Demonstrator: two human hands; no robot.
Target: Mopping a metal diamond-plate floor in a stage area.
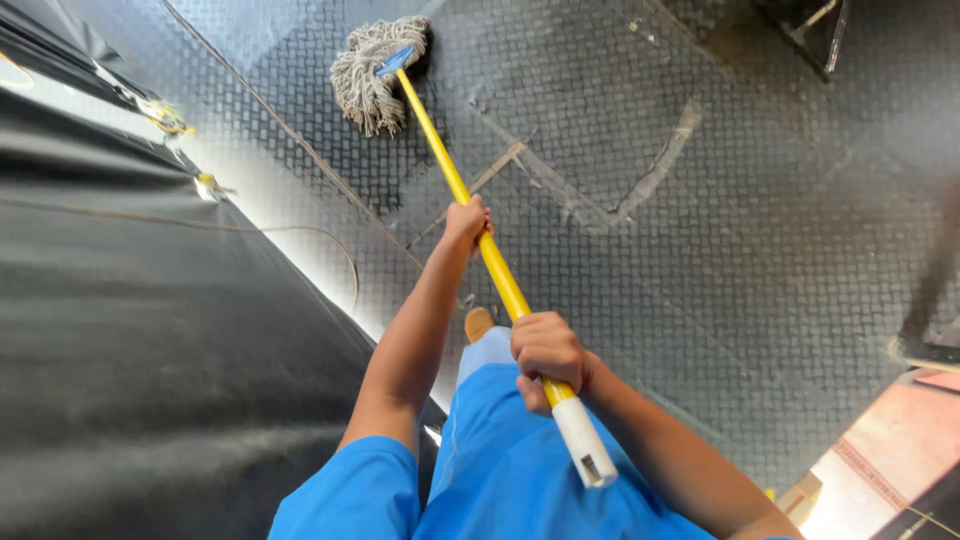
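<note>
The white-capped upper end of the yellow mop handle (500,280) is gripped by the right hand (548,352), fingers wrapped tight. Further down, it is clasped by the left hand (467,222). Beyond, the stringy mop head (368,72) is pressed on the studded dark floor (760,250).

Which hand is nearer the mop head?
Left. The left hand grips the yellow handle about midway down, closer to the mop head. The right hand grips near the handle's white end, farther back.
</note>
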